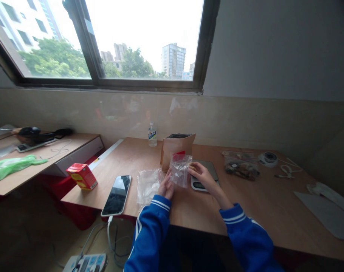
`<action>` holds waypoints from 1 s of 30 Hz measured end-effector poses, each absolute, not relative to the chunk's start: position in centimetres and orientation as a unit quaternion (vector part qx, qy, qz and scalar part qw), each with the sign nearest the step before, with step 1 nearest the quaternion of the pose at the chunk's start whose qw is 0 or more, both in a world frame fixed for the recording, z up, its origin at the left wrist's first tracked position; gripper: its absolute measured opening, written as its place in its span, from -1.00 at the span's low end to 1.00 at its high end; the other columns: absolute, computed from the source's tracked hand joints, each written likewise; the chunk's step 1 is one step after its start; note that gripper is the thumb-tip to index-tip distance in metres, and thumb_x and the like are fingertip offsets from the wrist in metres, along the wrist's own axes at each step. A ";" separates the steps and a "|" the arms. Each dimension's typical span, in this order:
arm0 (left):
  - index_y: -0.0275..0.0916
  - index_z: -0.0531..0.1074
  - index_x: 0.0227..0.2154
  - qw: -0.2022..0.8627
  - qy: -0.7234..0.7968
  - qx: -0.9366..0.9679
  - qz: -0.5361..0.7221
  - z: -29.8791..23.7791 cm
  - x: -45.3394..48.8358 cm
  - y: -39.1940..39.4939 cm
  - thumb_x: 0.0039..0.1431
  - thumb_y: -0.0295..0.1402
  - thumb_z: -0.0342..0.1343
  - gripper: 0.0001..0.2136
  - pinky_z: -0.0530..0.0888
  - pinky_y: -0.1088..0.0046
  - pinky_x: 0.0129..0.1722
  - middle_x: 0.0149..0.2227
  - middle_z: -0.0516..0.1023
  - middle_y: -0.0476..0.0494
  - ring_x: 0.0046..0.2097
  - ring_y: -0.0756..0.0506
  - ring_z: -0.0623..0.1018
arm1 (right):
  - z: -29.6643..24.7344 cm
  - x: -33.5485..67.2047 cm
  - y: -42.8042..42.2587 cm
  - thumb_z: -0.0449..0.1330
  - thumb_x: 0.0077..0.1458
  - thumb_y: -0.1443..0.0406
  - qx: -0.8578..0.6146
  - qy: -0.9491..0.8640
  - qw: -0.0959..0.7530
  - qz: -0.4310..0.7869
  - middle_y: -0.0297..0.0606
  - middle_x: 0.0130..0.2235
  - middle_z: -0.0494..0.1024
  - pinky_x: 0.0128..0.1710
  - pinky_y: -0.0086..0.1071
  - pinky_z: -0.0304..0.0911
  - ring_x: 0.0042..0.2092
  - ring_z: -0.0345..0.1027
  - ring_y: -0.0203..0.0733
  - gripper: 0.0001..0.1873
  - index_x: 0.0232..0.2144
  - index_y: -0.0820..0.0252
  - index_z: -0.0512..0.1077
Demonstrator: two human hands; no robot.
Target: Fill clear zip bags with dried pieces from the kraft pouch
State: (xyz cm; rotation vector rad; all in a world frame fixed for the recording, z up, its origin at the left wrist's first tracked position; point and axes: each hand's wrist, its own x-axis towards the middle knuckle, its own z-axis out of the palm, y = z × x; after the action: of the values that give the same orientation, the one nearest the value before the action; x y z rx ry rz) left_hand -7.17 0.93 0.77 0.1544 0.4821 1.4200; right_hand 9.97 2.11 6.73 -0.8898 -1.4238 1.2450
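Observation:
My left hand (166, 186) and my right hand (202, 174) both hold a small clear plastic bag (180, 169) upright over the wooden table (262, 200). The fingers of each hand are closed on the bag's sides. Something small and yellowish shows at my right fingertips inside the bag. Behind the bag stands an open brown paper pouch (176, 148). A small digital scale (207, 174) lies under my right hand. A stack of flat clear bags (147, 185) lies just left of my left hand.
A phone (117, 194) on a cable lies at the table's left front, beside a red carton (81, 176). A small bottle (152, 134) stands at the wall. A filled clear bag (240, 168), a tape roll (268, 159) and paper sheets (327, 211) lie to the right.

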 end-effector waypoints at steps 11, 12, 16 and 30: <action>-0.34 0.26 0.11 0.729 0.209 0.007 0.651 1.2 -7.3 1.0 0.19 -0.60 -0.05 -0.60 0.56 0.64 -0.30 -0.24 0.61 -0.21 -0.29 0.00 0.62 | 9.9 9.4 3.5 0.34 -0.12 0.13 -0.296 -0.469 0.556 0.620 -0.27 -0.17 0.59 0.13 -0.16 0.23 -0.06 0.45 -0.13 -0.70 -0.32 0.16 0.50; -0.35 0.25 0.11 0.730 0.206 0.004 0.652 1.2 -7.3 1.1 0.20 -0.60 -0.06 -0.60 0.56 0.65 -0.32 -0.23 0.60 -0.22 -0.28 -0.01 0.62 | 9.8 9.2 3.5 0.35 -0.12 0.13 -0.299 -0.474 0.551 0.618 -0.27 -0.17 0.59 0.13 -0.14 0.23 -0.05 0.44 -0.12 -0.69 -0.32 0.16 0.50; -0.39 0.22 0.13 0.740 0.189 -0.001 0.645 0.9 -7.6 1.1 0.21 -0.59 -0.08 -0.59 0.54 0.67 -0.42 -0.23 0.60 -0.26 -0.27 -0.04 0.62 | 8.7 9.1 3.4 0.32 -0.10 0.13 -0.303 -0.474 0.546 0.621 -0.28 -0.15 0.57 0.13 -0.16 0.24 -0.06 0.44 -0.15 -0.70 -0.30 0.14 0.49; -0.41 0.21 0.15 0.749 0.151 -0.011 0.645 0.3 -8.1 1.5 0.26 -0.52 -0.16 -0.60 0.57 0.51 -0.25 -0.26 0.62 -0.29 -0.18 -0.10 0.61 | 17.0 5.8 11.0 0.26 -0.07 0.05 -0.410 -0.678 0.592 0.147 -0.18 -0.18 0.56 -0.08 -0.23 0.28 -0.12 0.43 -0.10 -0.59 -0.22 0.16 0.39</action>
State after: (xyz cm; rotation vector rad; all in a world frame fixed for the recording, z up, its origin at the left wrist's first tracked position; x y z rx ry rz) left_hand -8.09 1.51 0.29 -0.0247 0.3309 1.4089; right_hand 5.83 11.00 17.02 -0.9539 -1.5772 0.3423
